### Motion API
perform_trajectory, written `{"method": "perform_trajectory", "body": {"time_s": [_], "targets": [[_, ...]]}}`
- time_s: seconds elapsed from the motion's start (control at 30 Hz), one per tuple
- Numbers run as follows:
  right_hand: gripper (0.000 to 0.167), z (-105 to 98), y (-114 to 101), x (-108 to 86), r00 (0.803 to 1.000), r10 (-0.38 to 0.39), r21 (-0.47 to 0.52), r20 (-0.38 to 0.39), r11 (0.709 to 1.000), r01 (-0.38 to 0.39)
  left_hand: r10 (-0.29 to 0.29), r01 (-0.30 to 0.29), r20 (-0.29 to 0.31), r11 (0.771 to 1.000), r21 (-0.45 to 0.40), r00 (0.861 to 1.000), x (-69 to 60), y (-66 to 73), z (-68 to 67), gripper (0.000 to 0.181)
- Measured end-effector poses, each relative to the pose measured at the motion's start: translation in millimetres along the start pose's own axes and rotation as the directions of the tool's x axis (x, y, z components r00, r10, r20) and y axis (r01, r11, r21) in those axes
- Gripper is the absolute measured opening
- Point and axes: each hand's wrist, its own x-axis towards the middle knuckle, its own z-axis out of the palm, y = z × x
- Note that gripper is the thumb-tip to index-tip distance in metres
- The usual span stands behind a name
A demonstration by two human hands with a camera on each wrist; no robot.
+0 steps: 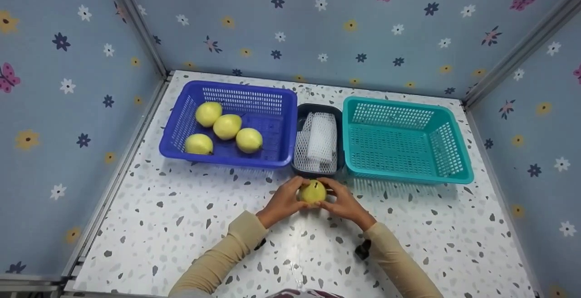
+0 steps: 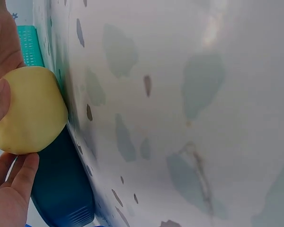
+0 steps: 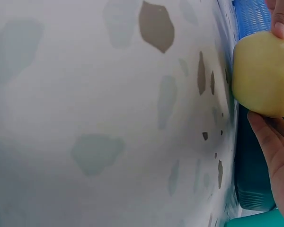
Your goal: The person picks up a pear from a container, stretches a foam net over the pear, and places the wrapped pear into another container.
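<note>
A yellow pear (image 1: 313,192) with a short dark stem on top is held between both hands, just in front of the dark container. My left hand (image 1: 285,201) grips its left side with curled fingers and thumb. From the other side, my right hand (image 1: 343,202) holds it the same way. The left wrist view shows the pear (image 2: 31,111) low over the speckled table, fingertips on its side. In the right wrist view the pear (image 3: 265,75) is partly cut off by the frame edge.
A blue basket (image 1: 231,161) with several yellow pears (image 1: 227,126) stands at the back left. Beside it, a dark container (image 1: 341,127) holds white foam net sleeves (image 1: 323,136). A teal basket (image 1: 408,176) stands at the right. Patterned walls enclose the speckled table (image 1: 181,243).
</note>
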Motion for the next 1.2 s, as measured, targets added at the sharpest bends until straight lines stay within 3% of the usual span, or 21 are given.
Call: {"method": "perform_trajectory", "body": {"time_s": [0.2,0.33,0.47,0.6,0.73,0.97,1.2], "targets": [[0.061,-10.0,0.0,3.8,0.998,-0.032,-0.056,0.051,0.998,0.035,-0.012,0.012,0.012,1.000,0.000,1.000,0.0,-0.8,0.4,0.051],[0.048,-22.6,-10.4,12.3,0.989,-0.149,-0.100,0.002,0.984,0.149,0.008,-0.008,0.016,1.000,0.001,1.000,-0.8,-0.8,1.3,0.051],[0.030,-34.7,-22.2,27.7,0.963,-0.263,-0.213,-0.060,0.946,0.245,0.050,-0.050,-0.001,0.999,-0.012,0.999,-1.7,-1.6,0.8,0.051],[0.027,-42.4,-33.4,45.5,0.950,-0.297,-0.425,-0.097,0.875,0.231,0.069,-0.069,-0.010,0.998,-0.009,0.998,-2.2,-2.8,0.1,0.052],[0.032,-42.6,-39.1,62.8,0.958,-0.272,-0.629,-0.091,0.761,0.156,0.057,-0.057,-0.003,0.998,-0.002,0.998,-2.9,-2.4,-0.2,0.053],[0.040,-34.5,-31.1,84.6,0.987,-0.141,-0.752,-0.071,0.658,0.040,0.016,-0.016,0.009,1.000,0.016,1.000,-4.4,-0.7,0.8,0.054],[0.026,-29.1,-21.5,92.3,0.974,-0.212,-0.816,-0.083,0.575,0.056,0.003,-0.004,0.016,0.999,0.052,1.000,-7.1,0.2,1.1,0.053]]}}
